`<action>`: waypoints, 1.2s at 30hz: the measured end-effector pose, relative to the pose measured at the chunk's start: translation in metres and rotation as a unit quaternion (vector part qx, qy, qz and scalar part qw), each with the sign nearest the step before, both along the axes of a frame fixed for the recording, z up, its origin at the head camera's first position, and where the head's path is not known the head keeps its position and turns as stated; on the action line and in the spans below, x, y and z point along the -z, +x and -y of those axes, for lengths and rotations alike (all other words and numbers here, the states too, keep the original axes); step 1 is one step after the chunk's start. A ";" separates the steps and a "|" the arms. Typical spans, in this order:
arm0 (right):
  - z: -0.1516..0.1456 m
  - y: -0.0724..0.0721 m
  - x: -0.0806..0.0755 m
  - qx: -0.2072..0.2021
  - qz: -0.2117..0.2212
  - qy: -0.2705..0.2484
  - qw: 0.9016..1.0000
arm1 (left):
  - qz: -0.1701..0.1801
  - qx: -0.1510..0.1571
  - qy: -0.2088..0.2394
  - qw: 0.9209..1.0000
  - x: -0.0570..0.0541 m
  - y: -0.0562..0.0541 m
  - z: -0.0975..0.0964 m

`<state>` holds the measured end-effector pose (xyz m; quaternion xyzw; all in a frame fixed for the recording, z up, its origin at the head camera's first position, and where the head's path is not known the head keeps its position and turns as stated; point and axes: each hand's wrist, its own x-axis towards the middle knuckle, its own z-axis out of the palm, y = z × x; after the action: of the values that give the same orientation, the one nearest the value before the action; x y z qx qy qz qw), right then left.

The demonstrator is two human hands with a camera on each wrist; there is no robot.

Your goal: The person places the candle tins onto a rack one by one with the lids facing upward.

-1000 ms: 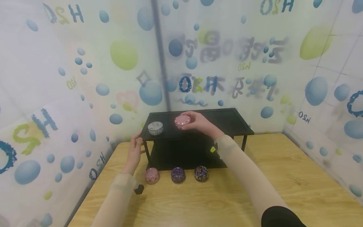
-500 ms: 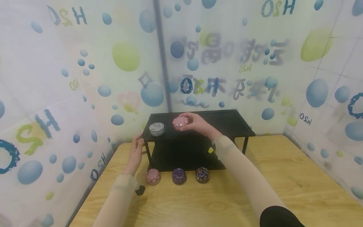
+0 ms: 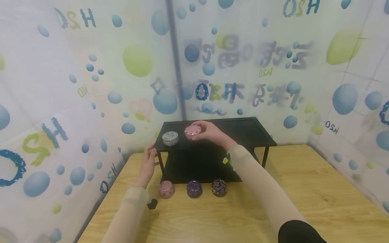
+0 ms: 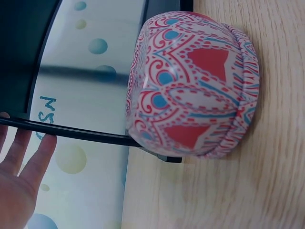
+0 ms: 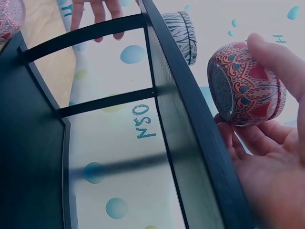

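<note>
My right hand (image 3: pixel 212 133) grips a round pink-and-red patterned tin (image 5: pixel 248 86) between thumb and fingers, above the top of a black two-tier shelf (image 3: pixel 231 130). The right wrist view shows a gap between tin and shelf, with the tin tilted. A black-and-white patterned tin (image 3: pixel 170 138) sits on the top tier, left of the held one. At the shelf's left front corner, my left hand (image 3: pixel 148 165) touches the frame; its fingers (image 4: pixel 38 164) look straight against the thin leg in the left wrist view.
On the wooden table (image 3: pixel 194 219), a pink tin (image 3: pixel 166 189), a purple tin (image 3: pixel 194 188) and a dark multicoloured tin (image 3: pixel 219 187) stand in a row before the shelf. Behind it hangs a sheet (image 3: pixel 261 30) printed with bubbles. The shelf's lower tier is low and partly enclosed.
My right hand has moved the held tin slightly left, closer to the black-and-white tin. The left hand stays at the shelf corner. The head view has shifted a little.
</note>
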<state>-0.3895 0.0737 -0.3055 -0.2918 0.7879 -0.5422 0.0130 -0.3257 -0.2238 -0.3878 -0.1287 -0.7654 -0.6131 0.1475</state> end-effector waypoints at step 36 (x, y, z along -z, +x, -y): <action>0.017 -0.004 0.008 0.048 -0.006 0.058 0.997 | -0.009 -0.003 0.008 1.000 -0.002 0.002 -0.002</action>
<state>-0.3932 0.0562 -0.3135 -0.2557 0.8311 -0.4939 -0.0005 -0.3238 -0.2222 -0.3857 -0.1309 -0.7596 -0.6174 0.1573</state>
